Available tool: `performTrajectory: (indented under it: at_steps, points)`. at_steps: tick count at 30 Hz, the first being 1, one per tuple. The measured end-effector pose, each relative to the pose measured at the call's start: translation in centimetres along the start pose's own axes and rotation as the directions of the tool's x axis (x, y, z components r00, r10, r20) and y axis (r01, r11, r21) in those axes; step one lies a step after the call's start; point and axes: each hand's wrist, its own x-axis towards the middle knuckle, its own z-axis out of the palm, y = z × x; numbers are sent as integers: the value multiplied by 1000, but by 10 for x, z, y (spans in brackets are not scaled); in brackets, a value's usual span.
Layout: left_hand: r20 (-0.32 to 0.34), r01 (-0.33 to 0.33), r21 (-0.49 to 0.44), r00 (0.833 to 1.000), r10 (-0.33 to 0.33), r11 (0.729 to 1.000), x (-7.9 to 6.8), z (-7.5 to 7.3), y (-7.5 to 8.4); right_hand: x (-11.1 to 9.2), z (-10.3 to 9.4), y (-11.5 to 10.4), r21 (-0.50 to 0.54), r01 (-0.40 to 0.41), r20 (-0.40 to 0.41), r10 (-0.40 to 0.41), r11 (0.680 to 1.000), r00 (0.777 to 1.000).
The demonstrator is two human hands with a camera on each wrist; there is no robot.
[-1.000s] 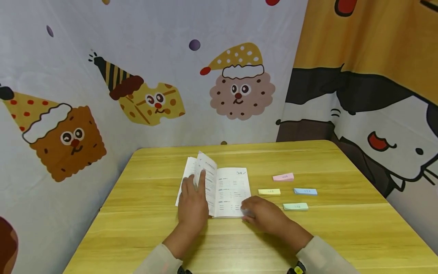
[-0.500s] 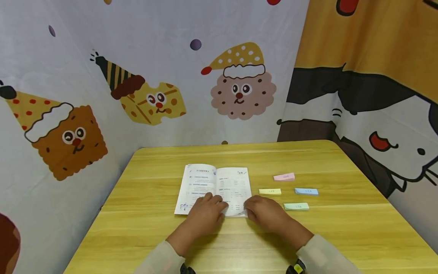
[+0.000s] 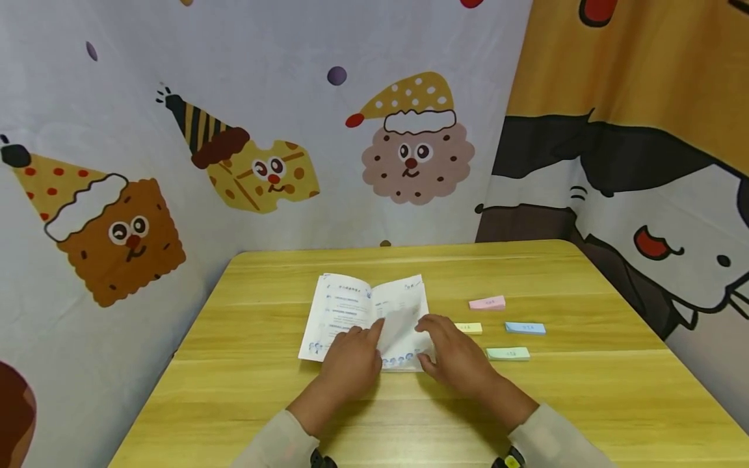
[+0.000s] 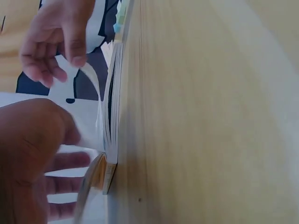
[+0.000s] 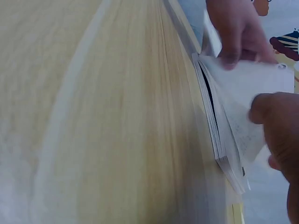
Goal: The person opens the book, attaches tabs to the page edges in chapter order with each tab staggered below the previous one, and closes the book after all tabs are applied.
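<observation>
An open book lies on the table, with a right-hand page raised and curving over the pages beneath. My left hand rests on the book near the fold, index finger stretched out over the paper. At the right edge, my right hand is beside the raised page, thumb and index finger spread apart. From the left wrist, the page's curved edge reaches up to the right thumb. The right wrist view has the right hand in front of the lifted sheet.
Right of the book lie small paper strips with writing: pink, yellow, blue and green. The yellow one is partly behind the right hand. A cartoon-print curtain hangs behind the wooden table.
The left hand moved from the left page to the fold as that page came down flat. The right-hand page has since risen, and the right hand's fingers have spread.
</observation>
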Motion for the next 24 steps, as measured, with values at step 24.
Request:
performTrajectory:
  at_steps: [24]
  points:
    - [126,-209,121,973,194,970,-7,-3,-11,-12,9,3,62,26,269,-42,998,962]
